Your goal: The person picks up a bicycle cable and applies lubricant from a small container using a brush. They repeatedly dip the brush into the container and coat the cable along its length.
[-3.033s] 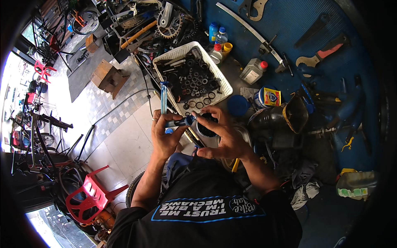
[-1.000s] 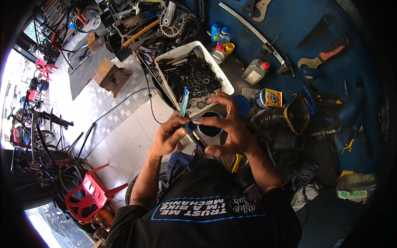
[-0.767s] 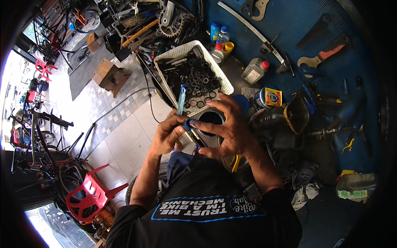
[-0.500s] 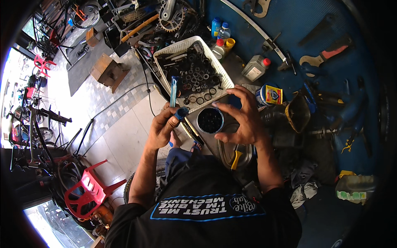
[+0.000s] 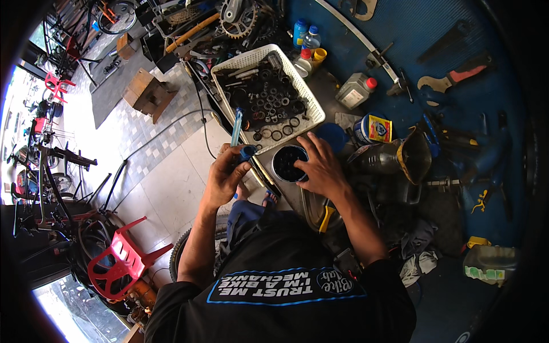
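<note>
My left hand (image 5: 220,177) is closed around a dark blue, hollow-looking round part (image 5: 246,152). A slim light-blue translucent stick (image 5: 237,128) rises from the same grip; whether the two are joined I cannot tell. My right hand (image 5: 323,171) is at a round tub of dark, grease-like stuff (image 5: 283,178). One finger dips over the rim into the tub, while others stretch past its far right edge, apart from each other. The tub stands just below a cream plastic basket (image 5: 313,97) holding rings and small metal parts. A blue lid (image 5: 333,136) lies right of the tub.
Bottles (image 5: 311,40), a grey bottle with red cap (image 5: 355,91) and a blue-and-yellow can (image 5: 374,129) stand behind. A cut-open plastic bottle (image 5: 412,154) lies right. A yellow-handled tool (image 5: 326,217) sits near me. A red chair (image 5: 127,257) stands on the floor left.
My right hand has moved left and down onto the tub, a finger now inside its rim. The round part in my left hand has tilted slightly, and the blue lid shows more.
</note>
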